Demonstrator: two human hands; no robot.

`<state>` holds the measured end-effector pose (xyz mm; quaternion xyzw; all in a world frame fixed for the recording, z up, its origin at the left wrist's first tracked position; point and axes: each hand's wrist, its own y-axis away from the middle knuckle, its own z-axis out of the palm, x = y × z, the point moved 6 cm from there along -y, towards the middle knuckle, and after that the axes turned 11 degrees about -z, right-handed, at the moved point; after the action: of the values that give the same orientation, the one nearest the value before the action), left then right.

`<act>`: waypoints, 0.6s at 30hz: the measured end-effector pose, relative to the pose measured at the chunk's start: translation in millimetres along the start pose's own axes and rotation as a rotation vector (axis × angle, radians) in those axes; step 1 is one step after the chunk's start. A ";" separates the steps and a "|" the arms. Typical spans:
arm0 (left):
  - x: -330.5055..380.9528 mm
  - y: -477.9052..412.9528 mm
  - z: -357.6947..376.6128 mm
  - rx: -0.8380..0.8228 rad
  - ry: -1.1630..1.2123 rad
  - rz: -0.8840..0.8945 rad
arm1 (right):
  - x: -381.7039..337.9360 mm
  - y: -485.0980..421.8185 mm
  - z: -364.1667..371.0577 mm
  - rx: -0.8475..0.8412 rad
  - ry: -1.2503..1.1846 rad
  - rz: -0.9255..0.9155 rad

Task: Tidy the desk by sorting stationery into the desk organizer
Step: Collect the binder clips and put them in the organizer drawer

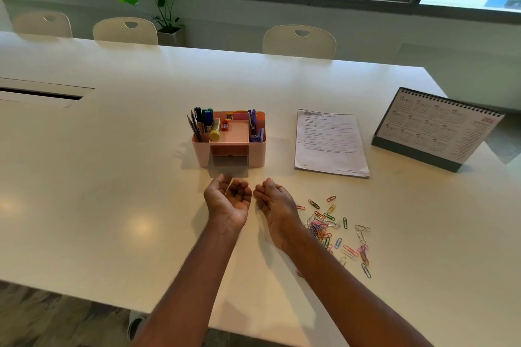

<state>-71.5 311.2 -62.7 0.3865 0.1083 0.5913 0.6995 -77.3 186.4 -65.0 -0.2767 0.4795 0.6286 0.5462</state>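
Coloured wire paper clips [332,229] lie scattered in front and to the right of the pink plastic desk organizer [201,153]. Just before the organizer the right hand [275,205] is relaxed and empty. The left hand [227,201] is cupped, and I cannot tell if it holds something. A hasty scoop could sweep clips off the white table [112,177], or miss the organizer's small front drawer [229,163]

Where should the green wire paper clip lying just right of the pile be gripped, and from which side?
Probably pinch the green wire paper clip across its long sides, straight down from above: it lies flat on the white table, with no raised edge. The right hand is nearest.
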 end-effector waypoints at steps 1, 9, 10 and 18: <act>-0.1 0.3 -0.7 -0.002 0.000 -0.002 | -0.1 0.3 0.2 -0.002 0.005 0.001; 1.4 1.9 4.7 -0.064 0.057 -0.012 | 2.2 3.2 -1.5 -0.010 -0.030 0.002; 1.6 3.0 4.8 -0.068 0.063 -0.016 | 2.5 3.2 -1.4 -0.012 -0.026 0.003; 5.5 4.6 -1.6 -0.060 0.072 -0.032 | 2.9 6.9 -2.6 -0.025 -0.009 -0.009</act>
<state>-74.4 316.9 -59.1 0.3419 0.1218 0.5965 0.7159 -85.1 185.7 -66.4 -0.2829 0.4681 0.6334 0.5475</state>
